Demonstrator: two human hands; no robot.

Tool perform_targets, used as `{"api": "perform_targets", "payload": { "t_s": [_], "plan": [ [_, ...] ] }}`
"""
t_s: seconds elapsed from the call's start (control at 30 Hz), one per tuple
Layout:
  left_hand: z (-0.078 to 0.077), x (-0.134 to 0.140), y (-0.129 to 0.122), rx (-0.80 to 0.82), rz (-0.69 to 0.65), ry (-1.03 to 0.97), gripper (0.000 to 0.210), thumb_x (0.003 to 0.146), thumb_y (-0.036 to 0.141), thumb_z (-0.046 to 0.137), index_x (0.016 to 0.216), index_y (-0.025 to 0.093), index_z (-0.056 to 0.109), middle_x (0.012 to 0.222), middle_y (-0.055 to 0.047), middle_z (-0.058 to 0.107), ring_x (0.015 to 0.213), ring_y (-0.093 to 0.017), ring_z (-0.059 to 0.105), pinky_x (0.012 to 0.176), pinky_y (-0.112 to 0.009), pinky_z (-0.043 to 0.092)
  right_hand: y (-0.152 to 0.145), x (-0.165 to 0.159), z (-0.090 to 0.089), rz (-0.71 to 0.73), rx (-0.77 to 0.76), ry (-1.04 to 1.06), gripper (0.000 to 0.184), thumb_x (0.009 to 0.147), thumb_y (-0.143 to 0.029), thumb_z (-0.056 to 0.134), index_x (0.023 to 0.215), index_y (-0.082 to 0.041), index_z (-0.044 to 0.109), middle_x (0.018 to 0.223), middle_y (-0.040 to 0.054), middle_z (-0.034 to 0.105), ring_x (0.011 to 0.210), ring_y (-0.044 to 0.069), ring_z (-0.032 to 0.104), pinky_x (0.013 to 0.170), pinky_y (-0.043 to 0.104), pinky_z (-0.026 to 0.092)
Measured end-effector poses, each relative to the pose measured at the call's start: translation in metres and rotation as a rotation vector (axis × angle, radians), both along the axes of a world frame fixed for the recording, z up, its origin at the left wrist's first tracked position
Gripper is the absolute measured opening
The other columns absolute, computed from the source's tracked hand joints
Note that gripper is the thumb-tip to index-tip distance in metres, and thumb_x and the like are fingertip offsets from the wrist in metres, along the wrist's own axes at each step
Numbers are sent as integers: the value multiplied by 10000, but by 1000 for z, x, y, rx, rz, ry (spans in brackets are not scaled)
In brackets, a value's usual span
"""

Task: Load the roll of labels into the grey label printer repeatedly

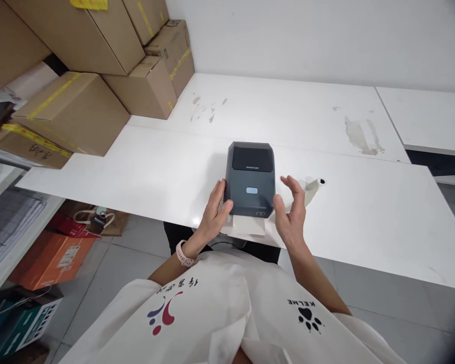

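Note:
A dark grey label printer sits near the front edge of the white table, its lid closed. A blank white strip of label paper sticks out of its front. My left hand lies against the printer's left side, fingers stretched along it and thumb at the front corner. On the other side, my right hand is open, fingers apart and a little curved, with nothing seen in it. Its thumb is close to the printer's right front corner; I cannot tell whether they touch. Just beyond it lies a thin white paper roll with a dark end.
Cardboard boxes with yellow tape are stacked at the table's left end. The white table has peeled patches. An orange box and a green box stand low on the left beside a shelf.

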State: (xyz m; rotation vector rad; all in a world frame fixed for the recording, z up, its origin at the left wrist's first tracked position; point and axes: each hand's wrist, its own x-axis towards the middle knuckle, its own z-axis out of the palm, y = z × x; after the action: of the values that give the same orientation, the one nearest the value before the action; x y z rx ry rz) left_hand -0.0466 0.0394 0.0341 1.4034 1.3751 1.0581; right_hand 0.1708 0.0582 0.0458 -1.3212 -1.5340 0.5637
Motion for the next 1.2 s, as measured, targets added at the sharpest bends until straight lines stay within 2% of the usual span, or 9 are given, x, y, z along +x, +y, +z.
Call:
{"api": "perform_targets", "payload": {
  "t_s": [0.17,0.47,0.63,0.77,0.87,0.93,1.03,1.13,1.2],
  "plan": [
    [-9,6,-2,24,-15,-106,719,1032,614,436,1673,366,226,1792,22,149,1671,-255,99,1377,-458,152,-8,1,-21,32,-302,344,561,1057,-594,435,1541,-325,524,1643,16,496,1551,246,422,1301,510,320],
    [-19,10,-2,90,61,-378,678,1020,558,501,1635,309,362,1753,-16,300,1648,-268,219,1364,-437,221,-6,-11,-38,6,-225,555,613,1029,-638,444,1521,-291,556,1615,28,531,1534,273,445,1307,554,310],
    [14,0,32,257,26,-334,627,1024,595,443,1607,370,384,1715,8,394,1620,-259,308,1339,-446,280,16,-2,-4,45,-63,272,631,1057,-645,351,1577,-306,463,1648,52,473,1561,287,401,1285,548,345],
    [38,-11,87,333,33,-186,574,1007,567,500,1545,375,448,1679,21,449,1593,-282,365,1315,-466,311,72,-3,38,47,177,-145,743,1063,-675,226,1702,-320,97,1731,91,277,1625,336,249,1287,603,294],
    [26,-11,110,233,86,-129,623,961,472,598,1546,318,449,1666,-43,466,1594,-322,357,1297,-520,324,128,-8,57,-3,312,-327,815,1054,-695,236,1686,-340,-137,1718,118,252,1627,373,213,1268,644,278],
    [8,-9,111,80,74,-91,713,896,376,658,1567,289,433,1691,-77,427,1584,-338,372,1278,-532,354,160,-10,65,-11,341,-378,833,1042,-721,240,1674,-365,-170,1709,115,255,1618,378,227,1254,645,292],
    [-14,-4,103,-95,21,-68,844,835,311,672,1620,252,367,1708,-115,387,1584,-377,357,1218,-541,433,182,-12,75,-27,356,-367,774,1060,-694,227,1693,-342,-46,1693,117,288,1598,356,269,1232,635,321],
    [-22,-1,101,-154,52,-82,947,807,266,654,1665,193,259,1692,-166,398,1549,-392,410,1161,-538,489,169,-15,79,-54,435,-419,646,1080,-552,370,1613,-193,309,1612,172,421,1540,336,355,1241,598,318],
    [-23,2,106,-134,69,-79,921,780,214,626,1643,155,310,1630,-185,487,1495,-389,486,1155,-539,491,154,-18,74,113,378,-555,444,1038,-407,490,1410,-170,543,1441,172,595,1390,322,524,1179,553,410]
  ]
}}
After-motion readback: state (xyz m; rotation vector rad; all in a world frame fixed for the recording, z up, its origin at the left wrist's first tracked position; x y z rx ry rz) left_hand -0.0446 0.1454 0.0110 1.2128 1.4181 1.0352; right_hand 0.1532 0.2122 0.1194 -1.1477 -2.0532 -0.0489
